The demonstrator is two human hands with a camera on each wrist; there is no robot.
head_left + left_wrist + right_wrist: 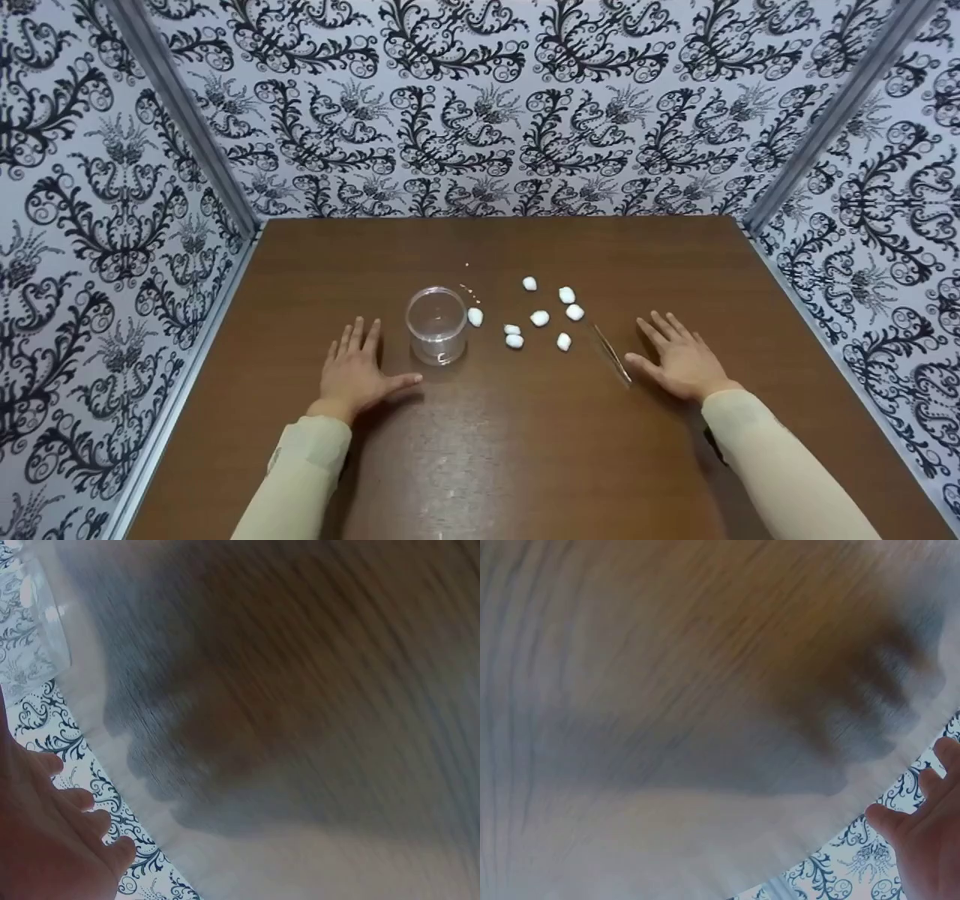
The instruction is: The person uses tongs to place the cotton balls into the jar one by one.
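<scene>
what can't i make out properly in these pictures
Head view: the specks beside the clear container are too small to identify.
Head view: the thin tool is too small to show its tips' shape.
Head view: both sleeves are cut off by the bottom edge.
Left wrist view: the container is cut off by the left edge.

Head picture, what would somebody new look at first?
Probably the bright white lumps, scattered across the middle of the brown table. Next, perhaps the clear cup, standing between them and the left hand. Behind the table, swirly black-and-white wallpaper likely catches the eye too.
</scene>
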